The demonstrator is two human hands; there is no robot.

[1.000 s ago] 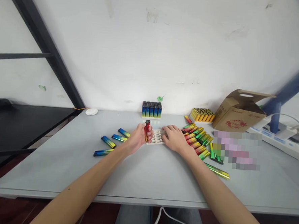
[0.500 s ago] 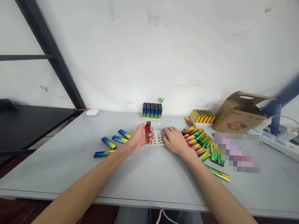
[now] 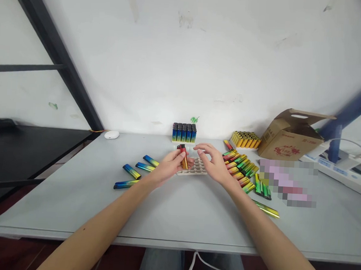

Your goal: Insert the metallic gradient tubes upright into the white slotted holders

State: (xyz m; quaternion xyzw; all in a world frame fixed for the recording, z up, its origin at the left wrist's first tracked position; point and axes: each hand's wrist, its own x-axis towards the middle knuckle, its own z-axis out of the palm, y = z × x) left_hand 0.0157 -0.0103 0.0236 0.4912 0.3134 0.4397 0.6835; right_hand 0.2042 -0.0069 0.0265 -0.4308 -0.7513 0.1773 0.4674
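A red-and-gold lighter (image 3: 184, 156) is held upright in my left hand (image 3: 170, 163), its dark top facing up; another dark red lighter seems to sit beside it, partly hidden by the fingers. Below and behind lies a white tray with round holes (image 3: 193, 171), partly covered by my left hand. Over the tray's right side hovers my right hand (image 3: 213, 163), its fingers apart and curved, nothing between them. Loose red-and-yellow and green-and-yellow lighters (image 3: 235, 171) lie right of that hand. Several blue-and-yellow lighters (image 3: 131, 171) are scattered left of my left hand.
By the wall stands a tray filled with upright blue lighters (image 3: 184, 133). Further right are a tray of yellow ones (image 3: 246, 140), an open cardboard box (image 3: 293, 138) and a white power strip (image 3: 343, 172). A white case (image 3: 111, 135) sits at the back left. A blurred patch covers something pink.
My right hand has lifted off the tray and its fingers have opened. My left hand has turned and shifted slightly right, with the red lighter tilting in its grip.
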